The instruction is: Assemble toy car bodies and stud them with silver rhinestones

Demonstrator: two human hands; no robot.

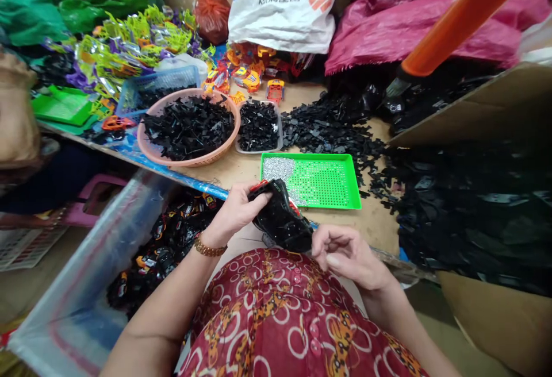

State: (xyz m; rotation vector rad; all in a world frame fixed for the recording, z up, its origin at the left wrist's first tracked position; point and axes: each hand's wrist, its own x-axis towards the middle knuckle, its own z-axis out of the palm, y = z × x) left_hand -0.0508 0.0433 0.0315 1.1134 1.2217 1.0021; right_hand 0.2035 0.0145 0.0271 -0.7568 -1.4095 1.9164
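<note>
A clear bin (86, 285) of toy cars sits lower left. The left hand (239, 210) grips the top end of a black car (282, 224), held over the lap just before a green tray (332, 184). The right hand (349, 253) curls at the car's lower end; I cannot tell whether it grips.

Single head-worn view, facing forward and steeply down. Left hand (237, 210) and right hand (349, 253) close, lower centre; table (379, 222) across mid-frame; bags (284, 3) farthest, top edge.
</note>
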